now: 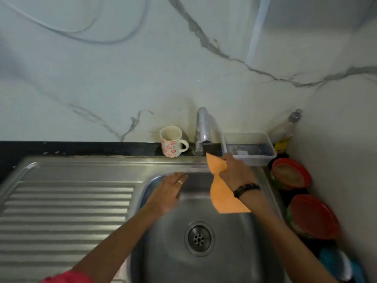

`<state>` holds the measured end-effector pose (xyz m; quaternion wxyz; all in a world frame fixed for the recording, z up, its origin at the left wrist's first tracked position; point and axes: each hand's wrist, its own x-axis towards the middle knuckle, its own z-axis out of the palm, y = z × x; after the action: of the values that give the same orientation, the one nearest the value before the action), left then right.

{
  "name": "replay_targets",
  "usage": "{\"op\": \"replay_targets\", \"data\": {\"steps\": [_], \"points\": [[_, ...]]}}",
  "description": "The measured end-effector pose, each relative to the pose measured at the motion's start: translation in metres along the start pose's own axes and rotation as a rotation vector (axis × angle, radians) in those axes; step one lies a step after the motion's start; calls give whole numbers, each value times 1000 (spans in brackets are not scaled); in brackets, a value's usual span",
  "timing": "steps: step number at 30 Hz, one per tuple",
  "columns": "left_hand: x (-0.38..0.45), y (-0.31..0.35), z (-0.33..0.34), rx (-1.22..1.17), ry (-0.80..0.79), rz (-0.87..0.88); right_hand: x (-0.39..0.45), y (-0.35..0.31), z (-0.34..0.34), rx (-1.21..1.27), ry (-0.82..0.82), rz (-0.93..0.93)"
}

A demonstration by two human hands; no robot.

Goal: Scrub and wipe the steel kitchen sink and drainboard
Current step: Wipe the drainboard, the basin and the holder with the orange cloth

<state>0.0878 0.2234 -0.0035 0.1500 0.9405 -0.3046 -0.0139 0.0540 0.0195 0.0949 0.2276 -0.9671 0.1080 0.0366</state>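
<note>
Orange cloth [223, 195] in right hand [234, 172] — seemingly bunched

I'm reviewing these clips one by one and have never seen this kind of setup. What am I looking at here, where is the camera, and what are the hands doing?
There is no machine: a person wears one wide-angle camera on the head, looking down at their own bare hands over a steel sink with a ribbed drainboard on its left. The right hand grips an orange cloth, which hangs down over the basin near the tap. The left hand lies flat with straight fingers on the basin's back left edge and holds nothing. Behind the sink stand a flowered mug and a clear plastic tub; red-lidded containers sit at the right.
</note>
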Motion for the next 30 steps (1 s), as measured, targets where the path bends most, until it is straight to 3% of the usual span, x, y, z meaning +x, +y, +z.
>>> {"op": "replay_targets", "data": {"steps": [4, 6, 11, 14, 18, 22, 26, 30], "points": [[-58, -54, -17, -15, 47, -109, -12, -37, 45, 598, -272, 91], [-89, -83, -29, 0, 59, -181, -11, -67, 71, 768, -398, 145], [-159, -156, -53, -26, 96, -420, 3, -155, 125, 863, -634, 225], [-192, -197, -60, -52, 135, -542, 12, -212, 151, 867, -754, 157], [-220, -249, -75, -44, 190, -600, 35, -306, 175, 552, -603, -209], [-231, -300, -84, -28, 120, -675, 74, -413, 214, 107, -490, -522], [-234, -330, -89, -52, 70, -712, 112, -496, 268, -273, -363, -565], [-234, -354, -93, -13, 81, -709, 120, -536, 319, -524, -181, -640]]}}
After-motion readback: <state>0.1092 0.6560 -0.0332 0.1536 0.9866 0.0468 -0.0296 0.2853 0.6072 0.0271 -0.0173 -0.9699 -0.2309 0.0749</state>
